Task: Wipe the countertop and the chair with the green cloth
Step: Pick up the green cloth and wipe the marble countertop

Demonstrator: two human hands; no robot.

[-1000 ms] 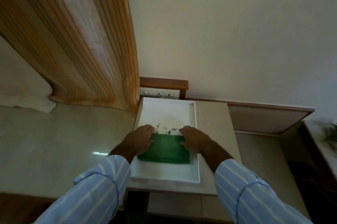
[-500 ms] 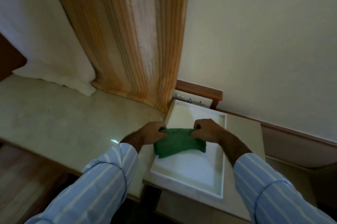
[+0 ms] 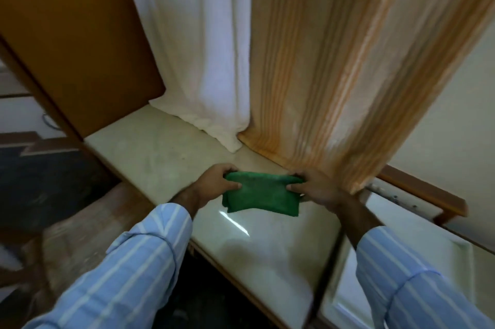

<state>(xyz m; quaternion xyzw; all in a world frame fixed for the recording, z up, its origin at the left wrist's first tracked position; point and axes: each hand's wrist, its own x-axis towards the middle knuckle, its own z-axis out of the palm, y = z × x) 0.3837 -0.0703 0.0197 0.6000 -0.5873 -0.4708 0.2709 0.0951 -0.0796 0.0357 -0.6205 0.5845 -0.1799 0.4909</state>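
Note:
A folded green cloth [image 3: 261,194] hangs between my two hands just above the pale stone countertop [image 3: 160,157]. My left hand [image 3: 217,181] grips its left edge, and my right hand [image 3: 316,189] grips its right edge. The cloth sags a little below my fingers, and I cannot tell whether its lower edge touches the stone. A brown padded chair seat [image 3: 88,232] shows at the lower left, below the counter's front edge.
A white tray [image 3: 417,224] lies on the counter at the right. An orange striped curtain [image 3: 334,74] and a white curtain [image 3: 198,47] hang down onto the counter's back. A wooden panel [image 3: 80,42] bounds the left end. A switch plate [image 3: 396,199] sits behind the tray.
Both hands lifted the green cloth out of the white tray and carried it left over the countertop. The view swung left, bringing the wooden panel and chair into sight.

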